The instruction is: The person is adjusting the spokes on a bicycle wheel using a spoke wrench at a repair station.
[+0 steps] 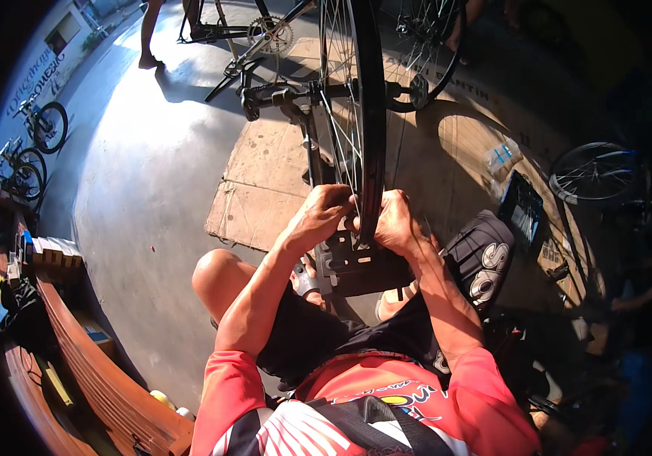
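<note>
A bicycle wheel (370, 114) with a black rim and thin spokes stands upright before me, held in a dark metal wheel stand (375, 280). The near edge of the wheel comes down between my knees, just above the slotted base of that stand. On the left side of the rim is my left hand (324, 214), its fingers pinched together by the spokes. Against the other side my right hand (397, 222) is closed, its fingertips partly hidden behind the rim. Any small part between the fingers is too hidden to make out.
Flattened cardboard (261, 175) lies under the stand. A bicycle frame with a chainring (270, 35) is beyond it, near a person's leg (149, 34). Another wheel (596, 173) and a dark tray (521, 209) are at right. Brown wooden benches (102, 346) stand at left.
</note>
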A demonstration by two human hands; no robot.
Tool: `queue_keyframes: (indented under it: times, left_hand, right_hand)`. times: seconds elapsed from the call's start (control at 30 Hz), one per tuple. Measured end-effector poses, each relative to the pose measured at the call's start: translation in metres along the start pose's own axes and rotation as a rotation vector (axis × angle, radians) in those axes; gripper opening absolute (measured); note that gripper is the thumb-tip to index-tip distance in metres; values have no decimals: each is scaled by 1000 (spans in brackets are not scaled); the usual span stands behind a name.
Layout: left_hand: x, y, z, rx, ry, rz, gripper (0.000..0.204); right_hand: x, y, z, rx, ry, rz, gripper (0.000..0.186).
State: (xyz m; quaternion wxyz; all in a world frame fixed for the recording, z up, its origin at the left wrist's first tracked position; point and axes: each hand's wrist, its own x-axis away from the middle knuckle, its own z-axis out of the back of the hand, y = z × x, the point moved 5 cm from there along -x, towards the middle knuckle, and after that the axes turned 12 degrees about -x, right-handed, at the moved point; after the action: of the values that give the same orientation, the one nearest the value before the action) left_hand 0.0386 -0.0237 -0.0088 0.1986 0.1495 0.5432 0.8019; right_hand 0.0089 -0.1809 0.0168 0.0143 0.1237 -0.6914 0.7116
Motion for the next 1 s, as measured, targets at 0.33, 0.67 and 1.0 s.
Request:
queue_keyframes:
  times: [0.33, 0.67, 1.0]
  left_hand:
    - [7, 5, 7, 158, 52, 77, 33]
    - [16, 93, 26, 77, 548, -444, 45]
    - [5, 17, 17, -614, 753, -103, 10]
  right_hand:
    - [7, 28, -4, -834, -279, -80, 11]
    - [7, 33, 12, -610, 72, 166, 28]
    - [18, 33, 14, -468, 396, 350, 31]
